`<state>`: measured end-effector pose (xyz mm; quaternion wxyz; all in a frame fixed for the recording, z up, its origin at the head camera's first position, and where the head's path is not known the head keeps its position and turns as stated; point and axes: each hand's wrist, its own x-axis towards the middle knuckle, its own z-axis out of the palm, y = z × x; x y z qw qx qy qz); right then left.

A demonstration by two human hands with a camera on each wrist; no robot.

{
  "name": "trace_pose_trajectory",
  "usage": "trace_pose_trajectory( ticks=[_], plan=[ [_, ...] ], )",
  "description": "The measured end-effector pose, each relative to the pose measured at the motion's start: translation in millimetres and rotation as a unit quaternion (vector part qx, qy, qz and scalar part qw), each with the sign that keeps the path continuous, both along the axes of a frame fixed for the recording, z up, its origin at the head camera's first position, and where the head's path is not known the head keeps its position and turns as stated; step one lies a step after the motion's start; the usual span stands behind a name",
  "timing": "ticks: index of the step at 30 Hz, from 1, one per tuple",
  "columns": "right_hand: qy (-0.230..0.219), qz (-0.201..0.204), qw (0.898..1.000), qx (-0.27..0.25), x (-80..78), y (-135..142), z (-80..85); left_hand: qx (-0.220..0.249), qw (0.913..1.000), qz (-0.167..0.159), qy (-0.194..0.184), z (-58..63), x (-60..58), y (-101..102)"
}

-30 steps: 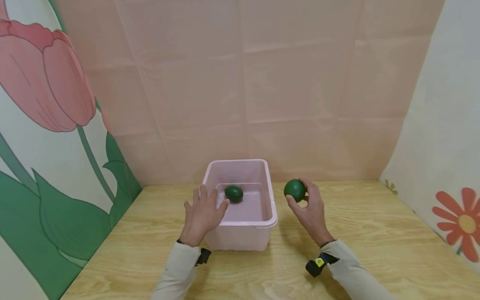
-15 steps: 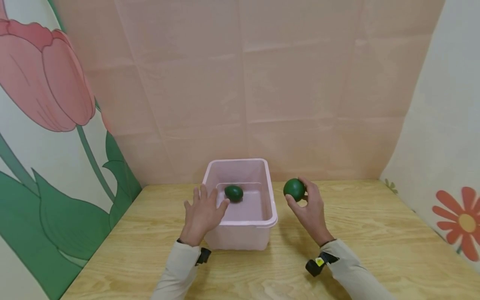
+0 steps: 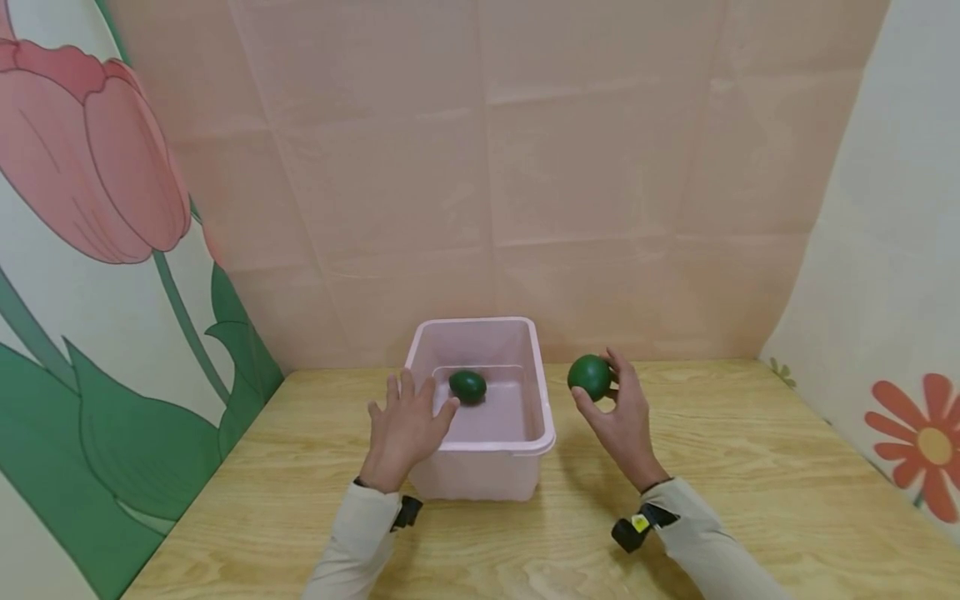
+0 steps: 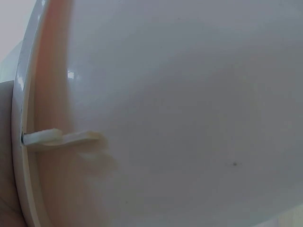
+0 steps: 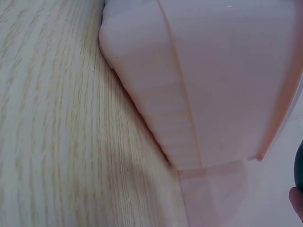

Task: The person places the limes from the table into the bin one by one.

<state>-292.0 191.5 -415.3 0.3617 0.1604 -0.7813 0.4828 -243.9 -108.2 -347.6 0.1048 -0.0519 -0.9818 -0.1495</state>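
Observation:
A pale pink plastic bin [image 3: 476,475] stands on the table. In the head view my left hand [image 3: 405,423] lies over its near left rim, fingers straight and spread. The left wrist view shows the bin's outer wall [image 4: 180,118], with part of the hand [image 4: 7,189] along the rim. Inside the bin lies a smooth, dark green oval thing [image 3: 468,387]. Right of the bin, my right hand [image 3: 622,421] pinches a smooth, dark green ball [image 3: 589,377] between thumb and fingers. Only slivers of this ball [image 5: 299,168] and a fingertip [image 5: 296,201] appear in the right wrist view.
A light wood-grain table [image 3: 750,467] carries the bin. Behind it hangs a creased pinkish sheet [image 3: 480,183]. Panels with a painted tulip [image 3: 90,158] and a red flower [image 3: 932,448] flank the sides.
My right fingers have shifted a little on the green ball, and the ball sits very slightly higher. The left hand, the bin and the oval thing have not moved.

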Motion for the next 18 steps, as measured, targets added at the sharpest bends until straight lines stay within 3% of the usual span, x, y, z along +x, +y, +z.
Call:
trace_pose_trajectory(
  ticks=[18],
  plan=[
    [-0.002, 0.004, 1.0, 0.002, 0.7, -0.9, 0.8, -0.001, 1.0, 0.006, -0.003, 0.0, 0.6, 0.9]
  ],
)
